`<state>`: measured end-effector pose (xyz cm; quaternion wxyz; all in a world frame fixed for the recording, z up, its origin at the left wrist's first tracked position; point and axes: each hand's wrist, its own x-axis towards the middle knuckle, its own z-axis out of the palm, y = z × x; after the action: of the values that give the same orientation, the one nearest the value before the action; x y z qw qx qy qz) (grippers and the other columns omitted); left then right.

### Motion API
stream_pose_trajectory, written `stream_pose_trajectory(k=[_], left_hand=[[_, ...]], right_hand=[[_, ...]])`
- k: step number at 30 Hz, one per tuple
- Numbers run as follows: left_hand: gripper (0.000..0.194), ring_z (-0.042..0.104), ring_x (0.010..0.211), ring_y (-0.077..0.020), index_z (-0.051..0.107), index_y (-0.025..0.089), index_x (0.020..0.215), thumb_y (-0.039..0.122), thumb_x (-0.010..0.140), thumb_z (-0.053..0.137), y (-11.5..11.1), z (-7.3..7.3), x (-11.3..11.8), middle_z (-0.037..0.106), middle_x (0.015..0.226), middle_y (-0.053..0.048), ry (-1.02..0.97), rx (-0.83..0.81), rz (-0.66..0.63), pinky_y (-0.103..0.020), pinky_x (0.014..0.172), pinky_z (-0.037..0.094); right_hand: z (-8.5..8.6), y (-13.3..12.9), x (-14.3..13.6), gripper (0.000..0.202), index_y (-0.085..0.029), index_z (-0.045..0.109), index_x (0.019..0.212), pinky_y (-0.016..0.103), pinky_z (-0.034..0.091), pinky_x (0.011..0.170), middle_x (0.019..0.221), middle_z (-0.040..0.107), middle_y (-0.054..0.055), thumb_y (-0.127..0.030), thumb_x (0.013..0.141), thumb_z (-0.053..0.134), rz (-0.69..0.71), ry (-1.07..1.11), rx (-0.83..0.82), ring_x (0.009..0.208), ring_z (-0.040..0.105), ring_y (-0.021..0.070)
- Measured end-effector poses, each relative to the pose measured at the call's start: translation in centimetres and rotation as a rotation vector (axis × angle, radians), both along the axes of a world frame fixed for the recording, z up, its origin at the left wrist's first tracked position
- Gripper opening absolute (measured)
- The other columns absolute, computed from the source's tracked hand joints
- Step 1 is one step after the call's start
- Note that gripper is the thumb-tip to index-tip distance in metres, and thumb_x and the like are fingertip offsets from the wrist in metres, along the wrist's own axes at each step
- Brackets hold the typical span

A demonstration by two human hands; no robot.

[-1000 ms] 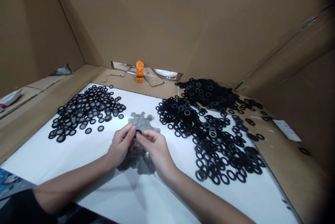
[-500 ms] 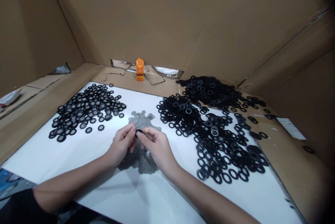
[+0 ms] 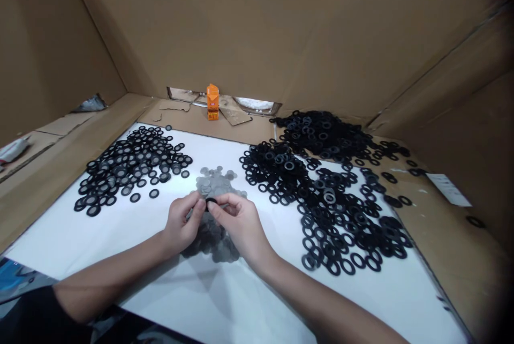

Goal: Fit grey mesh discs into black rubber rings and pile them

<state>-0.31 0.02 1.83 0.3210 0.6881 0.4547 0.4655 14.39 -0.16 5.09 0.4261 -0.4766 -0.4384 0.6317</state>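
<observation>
Over the middle of the white board, a small black rubber ring (image 3: 210,202) is pinched between the thumb and fingers of my right hand (image 3: 240,221). From the other side, my left hand (image 3: 182,223) is closed, with its thumb and forefinger at the ring's left edge. The fingers partly hide the ring, so whether a disc sits in it cannot be made out. Just beneath and behind both hands spreads a pile of thin grey discs (image 3: 217,183), partly covered by the fingers.
Black rings with grey centres (image 3: 120,172) are heaped at the left of the white board (image 3: 160,301). Black rings (image 3: 333,210) lie spread at right, with another heap (image 3: 325,132) behind. An orange carton (image 3: 212,102) stands at the back. Cardboard walls (image 3: 257,28) enclose the surface.
My left hand's fingers have shifted slightly and its lower fingers have drawn in. The ring stays between the hands. The whole view has moved slightly.
</observation>
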Motion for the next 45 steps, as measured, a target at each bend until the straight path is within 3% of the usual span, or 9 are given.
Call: stream_pose_trajectory(k=[3,7,12,16,27,33,39,42,45], left_hand=[[0.04,0.038,0.044,-0.011,0.037,0.02,0.059,0.039,0.094,0.038,0.4,0.1,0.2,0.04,0.047,0.004,-0.066,-0.12,-0.066,-0.025,0.047,0.029],[0.041,0.036,0.041,-0.0093,0.037,0.02,0.061,0.045,0.093,0.041,1.0,0.1,0.3,0.038,0.045,0.006,-0.214,-0.246,-0.052,-0.023,0.042,0.028],[0.038,0.037,0.038,-0.0074,0.041,0.019,0.063,0.045,0.09,0.048,1.4,-0.3,0.5,0.04,0.043,0.007,-0.45,-0.416,-0.142,-0.019,0.039,0.03],[0.035,0.04,0.037,-0.0066,0.051,0.016,0.068,0.041,0.092,0.047,1.5,-0.4,0.4,0.045,0.042,0.007,-0.508,-0.475,-0.235,-0.018,0.041,0.032],[0.032,0.04,0.033,-0.0062,0.058,0.012,0.07,0.035,0.091,0.05,1.6,0.4,0.5,0.046,0.038,0.005,-0.617,-0.618,-0.317,-0.018,0.041,0.032],[0.031,0.036,0.033,-0.0056,0.056,0.013,0.072,0.037,0.091,0.048,1.6,0.4,0.4,0.041,0.039,0.007,-0.682,-0.67,-0.38,-0.018,0.04,0.029],[0.04,0.039,0.041,-0.009,0.048,0.017,0.063,0.042,0.093,0.041,1.6,0.8,0.3,0.043,0.041,0.005,-0.245,-0.415,-0.246,-0.021,0.047,0.033],[0.043,0.049,0.051,-0.0133,0.046,0.018,0.06,0.042,0.094,0.035,2.7,1.3,-0.6,0.047,0.046,0.003,0.074,-0.294,-0.221,-0.024,0.058,0.039],[0.033,0.058,0.064,-0.0191,0.055,0.02,0.072,0.037,0.092,0.035,5.0,1.7,-2.7,0.06,0.061,-0.002,0.602,-0.226,-0.087,-0.027,0.062,0.039]], right_hand=[[0.0,0.3,0.2,0.021,-0.015,0.067,0.075,0.023,0.036,0.051,0.059,0.056,-0.002,-0.035,0.07,0.071,0.032,0.052,-0.007,0.053,0.047,0.0101],[0.1,0.9,0.5,0.022,-0.015,0.069,0.076,0.022,0.037,0.057,0.061,0.058,-0.002,-0.037,0.074,0.07,0.12,0.131,0.001,0.056,0.047,0.009],[-0.4,1.3,0.8,0.028,-0.014,0.07,0.079,0.025,0.044,0.069,0.074,0.065,0.003,-0.041,0.073,0.071,0.122,0.275,-0.151,0.064,0.055,0.0111],[-0.8,1.4,1.0,0.03,-0.013,0.069,0.083,0.028,0.047,0.073,0.079,0.065,0.004,-0.041,0.071,0.073,0.109,0.378,-0.219,0.064,0.055,0.0105],[-0.4,1.5,1.0,0.033,-0.013,0.062,0.068,0.026,0.047,0.067,0.06,0.056,-0.001,-0.044,0.07,0.073,0.056,0.346,-0.222,0.06,0.051,0.0096],[-0.4,1.4,1.1,0.035,-0.013,0.064,0.07,0.026,0.046,0.066,0.071,0.063,0.003,-0.047,0.07,0.072,0.06,0.288,-0.145,0.063,0.055,0.0108],[-0.1,2.4,1.7,0.034,-0.016,0.06,0.065,0.027,0.047,0.06,0.051,0.044,-0.007,-0.048,0.073,0.067,0.062,0.1,-0.043,0.046,0.039,0.0072],[1.2,3.1,4.1,0.028,-0.017,0.064,0.075,0.026,0.044,0.057,0.069,0.059,-0.001,-0.045,0.08,0.059,0.16,-0.282,0.174,0.054,0.049,0.0112],[2.5,2.3,7.6,0.021,-0.022,0.066,0.094,0.029,0.043,0.069,0.095,0.066,0.003,-0.037,0.081,0.059,0.308,-0.823,0.339,0.077,0.06,0.0182]])
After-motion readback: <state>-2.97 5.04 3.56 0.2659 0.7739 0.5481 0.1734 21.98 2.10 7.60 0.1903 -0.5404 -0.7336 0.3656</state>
